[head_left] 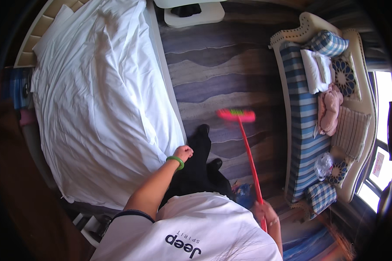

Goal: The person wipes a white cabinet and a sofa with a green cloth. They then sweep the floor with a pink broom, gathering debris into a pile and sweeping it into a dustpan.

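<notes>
My right hand (266, 213) is wrapped around the long red handle of a broom (250, 155), low on the right side of my body. The broom's pinkish-red head (236, 115), with a yellow-green patch on it, is over the patterned floor ahead of me and smeared by motion. Beside the near right corner of the bed (104, 100), my left hand (184, 152) has its fingers curled in with nothing seen in them. A green bangle (177, 162) circles that wrist.
A striped blue sofa (307, 130) stands along the right, holding cushions, a folded white pillow (315, 71), a pink bundle (330, 111) and a clear plastic item (323, 166). A white table (195, 17) is at the far end. A bluish crumpled thing (243, 192) lies by my feet.
</notes>
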Tool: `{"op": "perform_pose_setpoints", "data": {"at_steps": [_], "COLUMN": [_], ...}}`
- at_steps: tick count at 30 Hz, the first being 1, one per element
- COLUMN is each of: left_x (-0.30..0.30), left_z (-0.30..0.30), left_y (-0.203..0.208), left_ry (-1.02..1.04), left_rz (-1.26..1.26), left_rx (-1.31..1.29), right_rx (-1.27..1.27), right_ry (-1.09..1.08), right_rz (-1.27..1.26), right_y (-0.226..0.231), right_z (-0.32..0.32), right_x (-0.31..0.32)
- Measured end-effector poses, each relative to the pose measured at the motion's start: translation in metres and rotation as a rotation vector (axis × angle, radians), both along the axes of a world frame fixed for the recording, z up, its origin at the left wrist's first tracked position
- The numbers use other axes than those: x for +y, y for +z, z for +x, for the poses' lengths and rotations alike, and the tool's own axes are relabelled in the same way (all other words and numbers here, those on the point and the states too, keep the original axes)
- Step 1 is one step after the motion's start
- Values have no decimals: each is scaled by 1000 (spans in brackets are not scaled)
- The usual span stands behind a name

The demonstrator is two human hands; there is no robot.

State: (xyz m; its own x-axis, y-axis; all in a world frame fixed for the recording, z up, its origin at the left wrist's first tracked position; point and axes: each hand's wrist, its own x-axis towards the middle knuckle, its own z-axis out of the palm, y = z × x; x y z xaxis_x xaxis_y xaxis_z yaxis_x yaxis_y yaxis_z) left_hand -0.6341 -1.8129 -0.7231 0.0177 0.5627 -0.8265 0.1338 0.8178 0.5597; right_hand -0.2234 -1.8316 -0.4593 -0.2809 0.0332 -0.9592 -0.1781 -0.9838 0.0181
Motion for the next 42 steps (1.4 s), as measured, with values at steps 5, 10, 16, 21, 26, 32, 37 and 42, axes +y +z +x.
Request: {"op": "perform_pose_setpoints", "data": {"at_steps": [5,10,16,21,26,32,37,42], "left_x": [-38,-93,-126,-98,-23,65,33,-42], "left_z": [-39,-104,-107,-67,-24,-2,-12,-49], "left_y": [5,-1,28,13,-9,17,18,23], "left_ry": [17,308,285,-19,84,206,115,-118], "left_rz": [-4,-134,-323,-212,-93,24,22,-101], "left_rx": [82,232,394,370,139,-19,118,350], "right_rx": [228,378,356,55,-7,16,165,407], "right_ry": [205,125,198,45,-272,-133,89,134], "right_rz": [301,179,225,-81,-384,-191,243,378], "right_y": [-102,-180,-216,-139,-52,-20,-142,-253], "right_z": [-126,-253,-212,-24,65,11,-63,-127], "right_x": [214,379,361,147,39,72,224,380]}}
